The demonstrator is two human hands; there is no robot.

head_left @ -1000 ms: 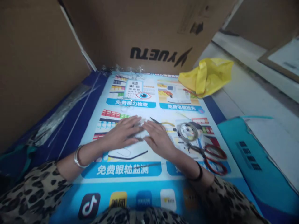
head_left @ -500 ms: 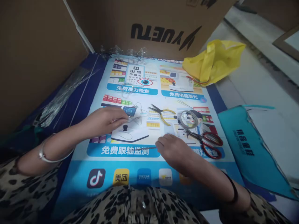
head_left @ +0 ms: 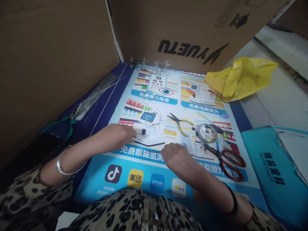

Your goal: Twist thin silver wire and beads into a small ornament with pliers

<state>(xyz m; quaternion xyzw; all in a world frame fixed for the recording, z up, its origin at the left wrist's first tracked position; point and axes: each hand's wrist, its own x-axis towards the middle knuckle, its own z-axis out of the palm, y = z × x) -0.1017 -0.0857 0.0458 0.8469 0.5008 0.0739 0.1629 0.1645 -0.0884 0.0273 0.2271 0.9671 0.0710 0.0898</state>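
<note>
My left hand (head_left: 121,136) is closed in a pinch over the printed sheet (head_left: 141,157); what lies between its fingertips is too small to make out. Just beyond it, a bent wire shape with loops (head_left: 156,122) rests on the sheet. My right hand (head_left: 174,157) is curled shut on a thin dark rod (head_left: 155,151), which points left and is hard to see against the lettering. Yellow-handled pliers (head_left: 181,123) lie open beyond the right hand. To their right are a round roll of clear tape (head_left: 207,133) and red-handled scissors (head_left: 226,158).
Cardboard walls (head_left: 154,22) stand at the left and back. Loose wires (head_left: 96,96) and teal-handled pliers (head_left: 69,126) lie at left. Small wire pieces (head_left: 154,64) line the far edge. A yellow bag (head_left: 240,78) and a teal bag (head_left: 271,166) lie at right.
The view has swung left, so everything sits further right. My left hand has drawn back toward me, away from the looped wire shape. My right hand stays curled near the sheet.
</note>
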